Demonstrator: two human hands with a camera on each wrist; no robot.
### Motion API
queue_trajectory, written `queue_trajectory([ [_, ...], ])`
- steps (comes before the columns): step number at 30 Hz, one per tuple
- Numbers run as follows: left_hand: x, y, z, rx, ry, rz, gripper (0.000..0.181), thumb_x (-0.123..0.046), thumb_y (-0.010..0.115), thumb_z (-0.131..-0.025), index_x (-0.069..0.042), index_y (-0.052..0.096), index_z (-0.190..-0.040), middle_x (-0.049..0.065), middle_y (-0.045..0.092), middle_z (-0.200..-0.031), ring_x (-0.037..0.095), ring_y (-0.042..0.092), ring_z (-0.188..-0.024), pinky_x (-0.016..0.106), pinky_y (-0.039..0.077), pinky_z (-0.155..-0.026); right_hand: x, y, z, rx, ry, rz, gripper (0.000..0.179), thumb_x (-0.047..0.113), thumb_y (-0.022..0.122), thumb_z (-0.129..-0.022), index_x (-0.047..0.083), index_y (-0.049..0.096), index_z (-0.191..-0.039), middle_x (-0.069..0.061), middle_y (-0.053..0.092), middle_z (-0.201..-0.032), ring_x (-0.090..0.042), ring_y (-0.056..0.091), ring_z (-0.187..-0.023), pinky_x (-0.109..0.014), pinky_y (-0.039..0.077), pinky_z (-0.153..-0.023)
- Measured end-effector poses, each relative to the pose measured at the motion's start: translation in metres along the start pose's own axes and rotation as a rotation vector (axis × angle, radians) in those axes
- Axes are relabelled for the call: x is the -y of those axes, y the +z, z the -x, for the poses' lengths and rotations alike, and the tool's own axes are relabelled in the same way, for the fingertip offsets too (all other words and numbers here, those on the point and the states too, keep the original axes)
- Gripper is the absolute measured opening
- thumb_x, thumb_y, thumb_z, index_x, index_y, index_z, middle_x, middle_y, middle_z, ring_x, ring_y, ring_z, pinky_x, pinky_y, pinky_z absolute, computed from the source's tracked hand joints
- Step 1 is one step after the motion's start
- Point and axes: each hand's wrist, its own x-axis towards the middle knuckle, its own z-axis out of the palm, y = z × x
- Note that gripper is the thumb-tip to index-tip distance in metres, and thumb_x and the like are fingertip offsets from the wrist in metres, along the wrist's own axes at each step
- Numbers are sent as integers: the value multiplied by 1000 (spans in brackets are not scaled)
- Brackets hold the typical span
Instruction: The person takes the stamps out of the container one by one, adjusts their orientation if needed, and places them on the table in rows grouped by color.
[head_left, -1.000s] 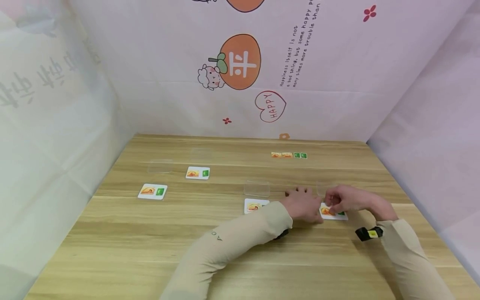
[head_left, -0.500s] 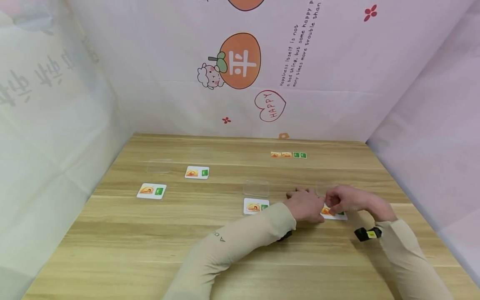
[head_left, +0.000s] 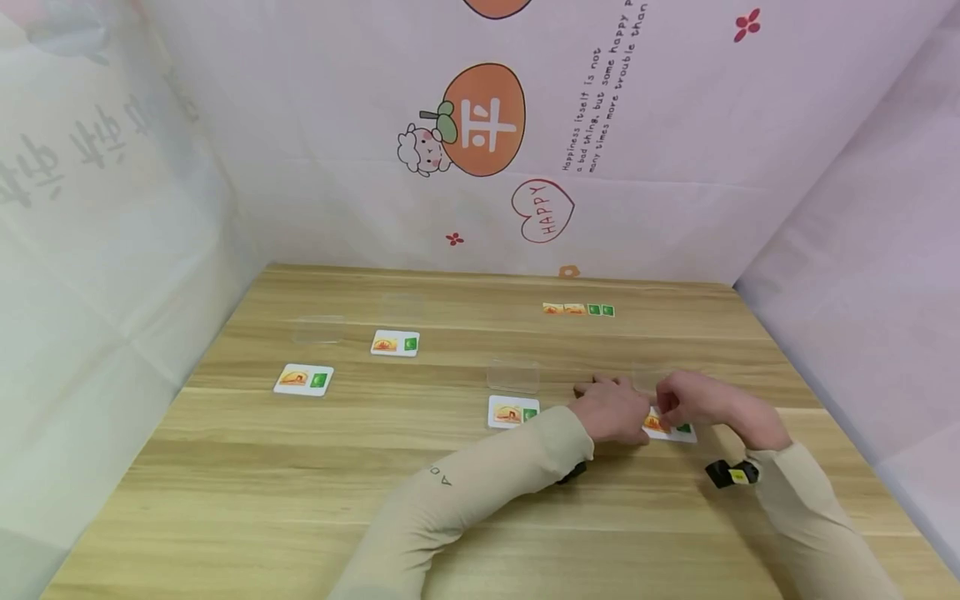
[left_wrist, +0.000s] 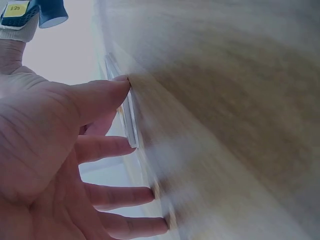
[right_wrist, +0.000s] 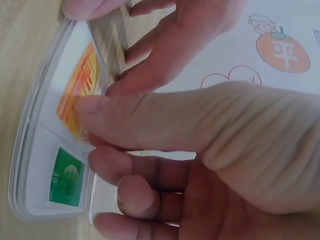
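A shallow clear plastic case [right_wrist: 42, 155] with a white card inside lies on the table under both hands. On the card are an orange picture sticker [right_wrist: 82, 70] and a small green sticker [right_wrist: 66, 177]. My left hand [head_left: 609, 408] is spread flat at the case's left side, its thumb [left_wrist: 107, 97] and index finger [left_wrist: 110, 148] touching the edge. With its fingers bent, my right hand [head_left: 701, 400] reaches over the case from the right. Its thumb tip overlaps the orange sticker, thumb and index tips close together on it.
Just left of the hands lies another stickered card [head_left: 510, 413]; two more cards [head_left: 303, 380] sit farther left. Clear plastic lids [head_left: 513, 377] lie behind the cards. A row of loose orange and green stickers [head_left: 575, 309] lies near the printed back wall [head_left: 337, 167].
Both hands stay over the same case. The left hand has edged slightly right, and the right hand has shifted only a little.
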Motion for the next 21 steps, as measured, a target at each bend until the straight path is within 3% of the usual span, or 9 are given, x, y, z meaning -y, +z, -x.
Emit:
queue_trajectory([
  [5,0,-1,-2,21,-5,0,50,-62,57,-89,-46,50,-136,-1,45,-147,34,42,-137,57,46,-99,-4,-1,0,-7,-46,-30,17,12,77,-82,10,60,-78,3,54,-69,-7,46,-61,-23,39,-55],
  [21,-2,0,-2,20,-13,10,56,-63,57,-89,-51,41,-141,-1,42,-151,32,38,-142,57,45,-100,-18,0,-1,-22,-144,-127,18,7,75,-81,8,58,-75,5,48,-66,-2,41,-57,-22,35,-53],
])
